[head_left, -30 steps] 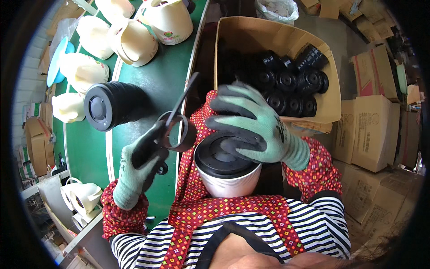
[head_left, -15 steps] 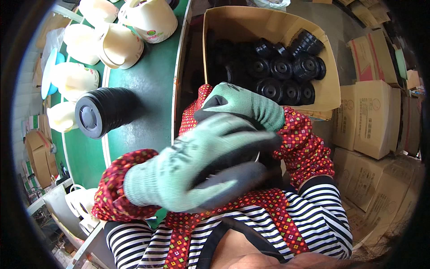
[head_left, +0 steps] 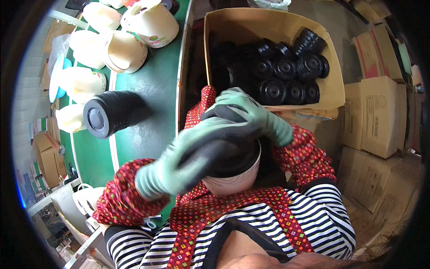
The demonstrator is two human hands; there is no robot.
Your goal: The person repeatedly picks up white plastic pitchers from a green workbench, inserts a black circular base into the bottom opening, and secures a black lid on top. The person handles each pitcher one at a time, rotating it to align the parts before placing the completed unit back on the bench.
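Note:
A pale jug body (head_left: 237, 180) with a dark inside or dark part at its mouth rests in my lap, its pale rim showing on the near side. My left hand (head_left: 192, 150), in a mint-green glove with a dark palm, is closed over the black round base (head_left: 230, 159) at that mouth; its fingers are smeared by motion. My right hand (head_left: 244, 110), gloved alike, curls round the far side of the same black part, fingers bent and touching the left fingertips. Both hands hide much of the base and the jug's far side.
On the green table (head_left: 143, 152) at left lies a stack of black round bases (head_left: 114, 110) beside several cream jug bodies (head_left: 125, 51). An open cardboard box (head_left: 336, 85) of black bases (head_left: 286, 69) stands ahead. Sealed cartons (head_left: 376, 116) are piled at right.
My left hand has drawn back to the left, uncovering the black base and pale rim. My right hand has turned and curled its fingers. The whole view has shifted slightly.

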